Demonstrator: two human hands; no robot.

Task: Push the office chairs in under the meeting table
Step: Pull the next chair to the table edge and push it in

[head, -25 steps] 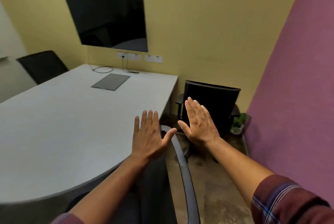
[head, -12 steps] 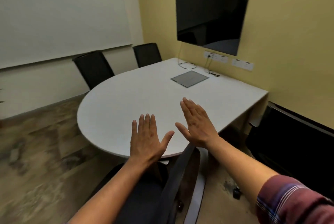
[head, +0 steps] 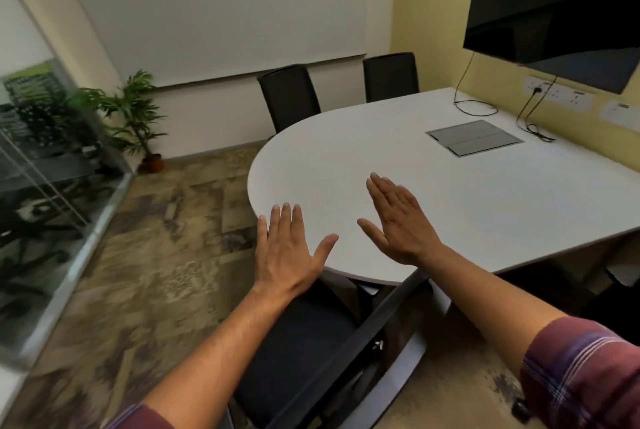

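A white meeting table with a rounded near end fills the right half of the view. Directly below me a black office chair stands with its seat partly under the table's edge and its back rim running diagonally toward me. Two more black chairs stand at the table's far side, backs upright. My left hand and my right hand hover flat, fingers apart, above the near chair and the table edge. Neither holds anything.
A potted plant stands in the far left corner beside a glass wall. A dark screen hangs on the yellow wall at right, with cables and a grey hatch on the table. Another dark chair shows at the right edge.
My view has swung left, from the purple wall and the chair by it to the table's round end and the far chairs. Both hands stay open and raised.
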